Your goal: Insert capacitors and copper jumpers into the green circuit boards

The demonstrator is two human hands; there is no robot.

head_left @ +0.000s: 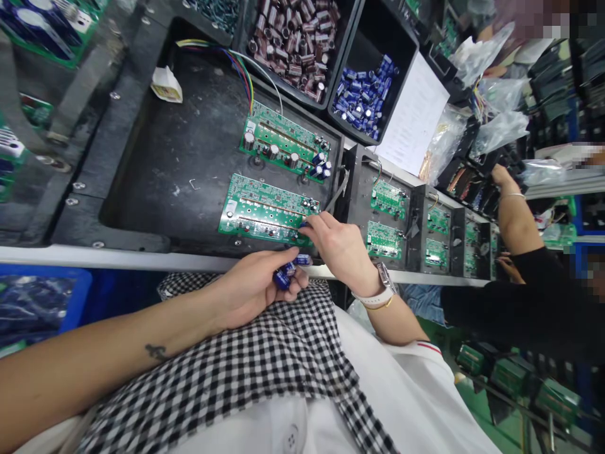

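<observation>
While the left hand point(258, 284) is curling shut around a small bunch of blue capacitors point(289, 271) just off the desk's near edge, the right hand point(336, 249) is pinching one blue capacitor point(303, 224) against the right end of the nearer green circuit board point(267, 210). That board is lying in a black tray point(155, 164) on the desk, with a second board point(283, 142) lying beyond it. Farther back, a black bin point(373, 75) is holding more blue capacitors.

Green circuit boards point(267, 209), blue capacitors point(288, 270), black-and-white checked cloth point(246, 366), white watch strap point(378, 295).
</observation>
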